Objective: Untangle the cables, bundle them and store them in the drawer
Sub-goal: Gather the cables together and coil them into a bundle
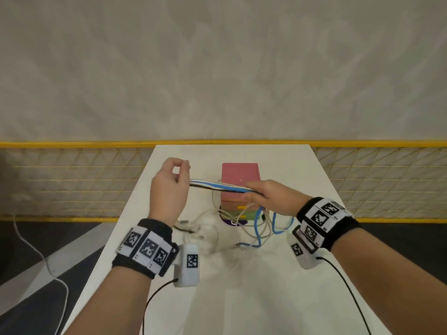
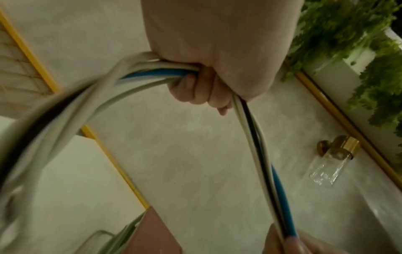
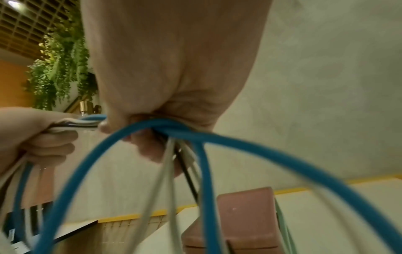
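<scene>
Cables (image 1: 219,185) stretched level between left hand (image 1: 169,187), right hand (image 1: 271,195).

The drawer unit (image 1: 240,187) stands on the desk (image 1: 254,298) toward its far edge, about midway between the left and right edges. Loose cables (image 1: 242,228) lie before it, spreading toward the desk's middle. A cable bundle (image 1: 217,185) stretches above, left hand (image 1: 169,187) to right hand (image 1: 271,195).
</scene>
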A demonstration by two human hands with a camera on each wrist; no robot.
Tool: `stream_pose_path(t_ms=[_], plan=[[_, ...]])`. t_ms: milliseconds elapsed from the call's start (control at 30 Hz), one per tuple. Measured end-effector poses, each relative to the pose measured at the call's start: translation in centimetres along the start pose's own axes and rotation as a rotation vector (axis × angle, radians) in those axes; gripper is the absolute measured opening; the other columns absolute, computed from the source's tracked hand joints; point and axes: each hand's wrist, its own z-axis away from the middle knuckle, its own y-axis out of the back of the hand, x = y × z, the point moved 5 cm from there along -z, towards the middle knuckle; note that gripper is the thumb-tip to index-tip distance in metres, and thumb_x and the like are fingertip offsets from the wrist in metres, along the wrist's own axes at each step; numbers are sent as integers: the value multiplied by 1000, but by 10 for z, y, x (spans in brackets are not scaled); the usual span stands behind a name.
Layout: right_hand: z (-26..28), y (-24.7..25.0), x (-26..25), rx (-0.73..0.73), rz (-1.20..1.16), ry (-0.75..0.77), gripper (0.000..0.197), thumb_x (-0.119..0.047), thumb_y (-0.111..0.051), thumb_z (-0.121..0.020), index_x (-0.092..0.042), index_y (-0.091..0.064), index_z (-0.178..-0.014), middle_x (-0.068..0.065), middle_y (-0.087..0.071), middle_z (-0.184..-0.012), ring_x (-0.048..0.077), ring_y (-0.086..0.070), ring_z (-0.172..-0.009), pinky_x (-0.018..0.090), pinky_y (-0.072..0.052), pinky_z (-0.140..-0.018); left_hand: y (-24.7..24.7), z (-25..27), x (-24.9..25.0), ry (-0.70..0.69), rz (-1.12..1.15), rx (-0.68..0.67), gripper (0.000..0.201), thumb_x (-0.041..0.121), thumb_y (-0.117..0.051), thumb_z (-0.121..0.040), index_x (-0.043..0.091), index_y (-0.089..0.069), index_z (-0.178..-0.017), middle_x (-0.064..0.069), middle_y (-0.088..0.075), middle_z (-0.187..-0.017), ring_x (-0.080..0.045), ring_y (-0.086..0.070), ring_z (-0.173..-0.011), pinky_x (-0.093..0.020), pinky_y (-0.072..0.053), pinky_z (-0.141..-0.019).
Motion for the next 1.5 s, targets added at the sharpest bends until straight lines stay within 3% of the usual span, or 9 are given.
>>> stream_pose_path(t_ms=[333,567,700,867,1000,1100,1267,1400,1500], plan=[[-18,-8,-32,52,44,84,20,-15,-44,-97,-5,-61,-93,12,-65,-80,24,-58,-69,39,-49,-68,-54,35,54,-450,-303,-260,40,41,-33,-102,19,-62,-117,-2,-69,-103,-21,-62,-94,-38,-49,-83],[-6,-7,-26,133,-13,174,8,-28,-56,-91,-22,-51,-92,2,-62,-80,18,-57,-69,32,-45,-62,-38,19,41,-208,-277,-154,30,49,-39,-98,24,-49,-112,0,-56,-53,-22,-56,-53,-34,-39,-52],[14,-27,15,148,234,81,15,-29,-47,-97,-14,-47,-96,-3,-50,-85,17,-46,-74,29,-31,-70,-19,12,38,-62,-47,-74,18,39,-50,-97,27,-49,-110,-4,-59,-58,-18,-50,-50,-35,-42,-54],[22,-24,39,179,51,18,43,-30,-36,-100,-29,-35,-142,-9,-37,-147,8,-31,-136,31,-19,-111,-16,9,24,-34,-36,-20,14,34,-48,-98,23,-50,-106,3,-49,-52,-18,-43,-46,-33,-36,-51],[37,-2,60,505,-159,-191,43,-13,-48,-95,-22,-46,-137,0,-52,-134,16,-47,-127,25,-34,-105,9,-10,9,25,18,75,12,32,-48,-98,22,-51,-104,2,-46,-55,-20,-39,-48,-32,-35,-53],[40,-5,62,463,-56,-321,78,-40,-70,-80,-27,-27,-144,3,-43,-133,16,-45,-126,38,-38,-104,10,-9,13,10,16,53,11,33,-47,-98,23,-50,-103,2,-45,-54,-19,-37,-47,-32,-35,-53],[15,-14,-9,275,-216,24,95,-48,-69,-78,-31,-10,-150,-3,-12,-156,12,-8,-147,44,-25,-117,-16,5,32,-120,-98,-59,15,34,-47,-99,21,-50,-106,5,-42,-44,-11,-39,-40,-31,-31,-47],[-10,-30,-51,262,-332,155,45,-25,-53,-93,-25,-37,-134,6,-60,-122,13,-59,-112,37,-49,-96,-30,18,53,-205,-36,-138,12,34,-48,-98,26,-50,-107,1,-57,-49,-9,-51,-44,-31,-39,-48],[-5,-38,-32,249,-173,21,12,-29,-40,-99,-26,-46,-108,5,-64,-80,15,-64,-70,39,-53,-68,-11,7,48,-129,156,-19,8,29,-50,-98,24,-52,-104,8,-41,-43,-7,-32,-37,-24,-28,-41]])
